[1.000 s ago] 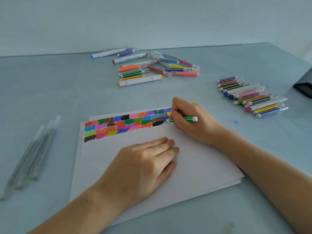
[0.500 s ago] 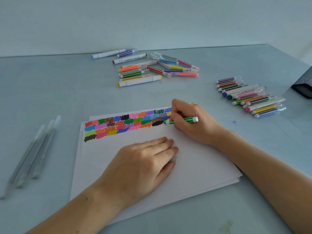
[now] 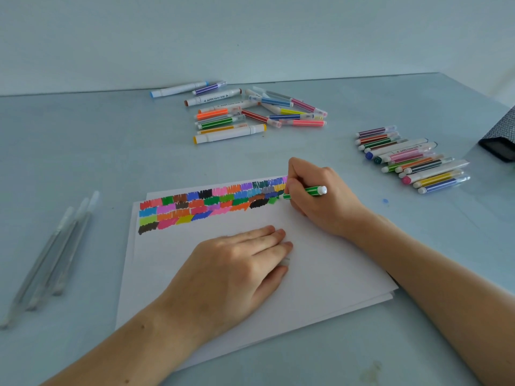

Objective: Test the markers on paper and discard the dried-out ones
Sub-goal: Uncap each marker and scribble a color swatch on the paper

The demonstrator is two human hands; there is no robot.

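Observation:
A stack of white paper (image 3: 320, 274) lies in front of me, its top band filled with small colour swatches (image 3: 211, 204). My right hand (image 3: 320, 201) grips a green striped marker (image 3: 312, 190), tip down on the paper beside a fresh green patch at the right end of the swatches. My left hand (image 3: 234, 271) lies flat on the sheet, and a small clear cap peeks out under its fingers. A loose pile of markers (image 3: 250, 112) sits at the back, and a neater row of markers (image 3: 412, 160) lies to the right.
Three clear pens (image 3: 53, 254) lie at the left on the pale blue table (image 3: 83, 151). A dark woven pouch (image 3: 501, 137) sits at the right edge. A small blue ink spot (image 3: 385, 201) marks the table near my right wrist.
The marker tip has shifted slightly left and a small green patch has appeared beside the black swatch. My left hand has stayed in place.

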